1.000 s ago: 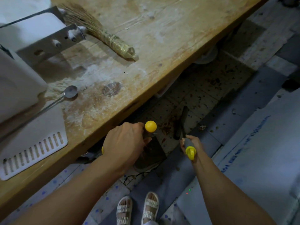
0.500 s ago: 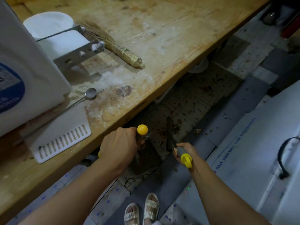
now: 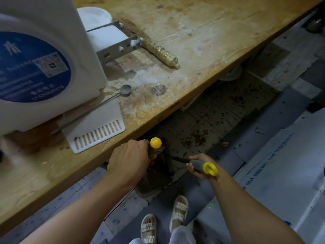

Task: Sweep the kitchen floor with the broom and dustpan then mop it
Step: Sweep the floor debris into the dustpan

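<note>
Broom swung flatter since a second ago: our right hand (image 3: 199, 166) grips its grey, yellow-capped handle (image 3: 204, 167); left hand (image 3: 131, 160) grips the yellow-knobbed dark dustpan (image 3: 154, 176) beneath it. Red debris (image 3: 197, 140) ahead; sweeping continues.

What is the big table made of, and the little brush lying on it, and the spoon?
The table looks like bare wood: yellow-brown, with grain lines and worn, floury patches. The little brush seems to be bundled dried straw, wrapped in something clear and shiny at the handle, perhaps tape. The spoon looks like metal: grey and shiny, with a thin handle.
</note>
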`<state>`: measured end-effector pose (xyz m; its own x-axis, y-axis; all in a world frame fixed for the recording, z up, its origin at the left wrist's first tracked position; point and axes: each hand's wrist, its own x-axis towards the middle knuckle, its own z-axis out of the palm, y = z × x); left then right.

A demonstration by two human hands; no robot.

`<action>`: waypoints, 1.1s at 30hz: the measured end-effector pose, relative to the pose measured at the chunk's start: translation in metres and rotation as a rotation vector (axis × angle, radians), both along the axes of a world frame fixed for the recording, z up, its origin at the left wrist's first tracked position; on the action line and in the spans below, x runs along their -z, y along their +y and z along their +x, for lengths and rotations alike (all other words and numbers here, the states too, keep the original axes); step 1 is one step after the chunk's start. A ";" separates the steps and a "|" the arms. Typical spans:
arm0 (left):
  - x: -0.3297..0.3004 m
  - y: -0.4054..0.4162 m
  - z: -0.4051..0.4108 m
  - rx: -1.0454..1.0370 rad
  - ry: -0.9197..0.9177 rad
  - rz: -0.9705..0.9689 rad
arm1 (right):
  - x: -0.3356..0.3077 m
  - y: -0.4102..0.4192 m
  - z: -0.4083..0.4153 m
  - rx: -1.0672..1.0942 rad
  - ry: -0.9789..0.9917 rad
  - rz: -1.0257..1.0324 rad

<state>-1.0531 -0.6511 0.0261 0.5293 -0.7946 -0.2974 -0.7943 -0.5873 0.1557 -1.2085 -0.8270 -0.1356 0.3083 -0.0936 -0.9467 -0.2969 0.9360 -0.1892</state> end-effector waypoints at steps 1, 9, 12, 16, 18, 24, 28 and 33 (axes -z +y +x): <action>0.002 -0.003 0.000 -0.011 0.000 0.012 | 0.006 -0.004 0.005 -0.018 -0.004 0.015; 0.011 -0.048 -0.008 -0.038 -0.022 0.076 | 0.050 -0.058 0.012 -0.129 0.051 -0.022; 0.013 -0.075 -0.012 -0.044 -0.022 0.082 | 0.047 -0.089 0.000 -0.130 0.055 -0.042; 0.014 -0.114 -0.020 -0.018 0.020 0.084 | 0.042 -0.137 -0.016 -0.149 0.083 -0.072; 0.015 -0.136 -0.025 -0.003 0.018 0.081 | 0.047 -0.163 -0.024 -0.172 0.111 -0.101; 0.021 -0.194 -0.035 -0.030 0.022 0.061 | 0.068 -0.227 -0.038 -0.175 0.150 -0.198; 0.020 -0.222 -0.043 -0.011 0.016 0.035 | 0.076 -0.255 -0.041 -0.158 0.167 -0.261; 0.021 -0.249 -0.048 0.022 0.007 0.033 | 0.083 -0.277 -0.036 -0.090 0.219 -0.355</action>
<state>-1.1008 -0.9000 0.0050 0.5098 -0.7956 -0.3273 -0.8057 -0.5749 0.1423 -1.2449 -1.1038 -0.2189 0.1257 -0.4072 -0.9046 -0.4435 0.7926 -0.4184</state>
